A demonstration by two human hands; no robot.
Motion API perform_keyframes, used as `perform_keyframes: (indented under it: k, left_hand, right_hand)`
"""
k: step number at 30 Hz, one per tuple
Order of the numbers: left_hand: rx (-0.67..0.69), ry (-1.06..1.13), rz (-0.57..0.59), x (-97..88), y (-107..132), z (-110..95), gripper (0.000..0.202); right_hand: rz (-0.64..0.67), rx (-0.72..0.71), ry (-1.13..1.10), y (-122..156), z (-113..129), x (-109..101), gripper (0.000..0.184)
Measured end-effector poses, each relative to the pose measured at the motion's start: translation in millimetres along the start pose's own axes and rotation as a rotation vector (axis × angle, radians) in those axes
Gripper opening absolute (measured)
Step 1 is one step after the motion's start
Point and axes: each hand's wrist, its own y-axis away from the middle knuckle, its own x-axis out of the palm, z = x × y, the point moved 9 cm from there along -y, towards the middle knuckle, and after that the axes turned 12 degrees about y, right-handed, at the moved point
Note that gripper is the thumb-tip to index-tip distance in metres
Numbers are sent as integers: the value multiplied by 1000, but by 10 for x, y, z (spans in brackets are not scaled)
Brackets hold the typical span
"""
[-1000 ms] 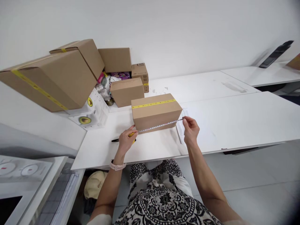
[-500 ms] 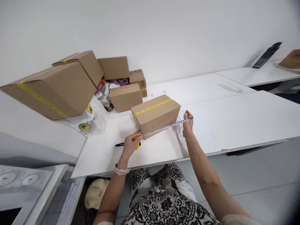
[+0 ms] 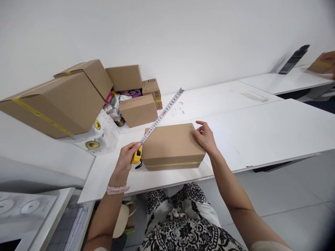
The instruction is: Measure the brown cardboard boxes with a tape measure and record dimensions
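Gripping the yellow tape measure, your left hand is closed around its case at the near left corner of the cardboard box. The box lies flat near the table's near edge. Your right hand rests on the box's right edge with fingers spread, holding nothing. The blade runs along the box's left side toward the far wall, right of the stacked cartons.

Office-like packing room: plain white desks, stacked taped cardboard boxes, bare wall.
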Motion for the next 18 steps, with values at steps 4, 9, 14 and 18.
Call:
perform_keyframes:
  k: [4, 9, 14, 18]
  left_hand:
    - [-103, 101, -16, -39, 127, 15, 45]
    - [-291, 210, 18, -68, 775, 298, 36]
    - [-505, 253, -36, 73, 1392, 790, 42]
    - [-546, 275, -102, 203, 1506, 1053, 40]
  right_hand:
    - [15, 12, 59, -102, -109, 42, 41]
    - [-55, -170, -57, -191, 419, -174, 37]
    - [235, -389, -254, -203, 1221, 149, 49]
    - [480, -484, -206, -146, 1503, 677, 50]
